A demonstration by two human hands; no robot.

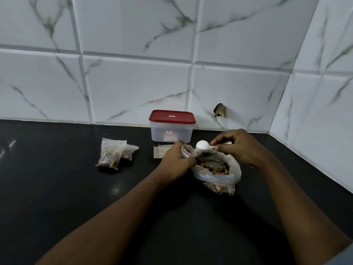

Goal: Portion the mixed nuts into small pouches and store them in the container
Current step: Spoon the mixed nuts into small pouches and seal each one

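The nuts (212, 168) lie in an open bag (229, 180) on the dark surface (76, 188), in front of the person and a little to the right. The left hand (174, 159) grips a small pouch (186, 151) at the bag's left edge, its mouth turned toward the spoon (202, 145). The right hand (241, 148) pinches the handle of this white spoon, whose bowl hovers just above the nuts, right beside the pouch mouth. Whether the bowl holds nuts cannot be told. The hands are close but not touching, each clamped on its own thing.

Judging by this, the portioning is partly done. Two filled pouches (111, 155) lean together well to the left. At least one empty pouch (162, 151) lies flat just behind the left hand, so more portions seem to be waiting, and plenty of nuts remain in the bag.

Storing looks not yet begun. The container (170, 134) stands near the wall behind the hands, its red lid (172, 116) on, and no pouches show through its cloudy side.
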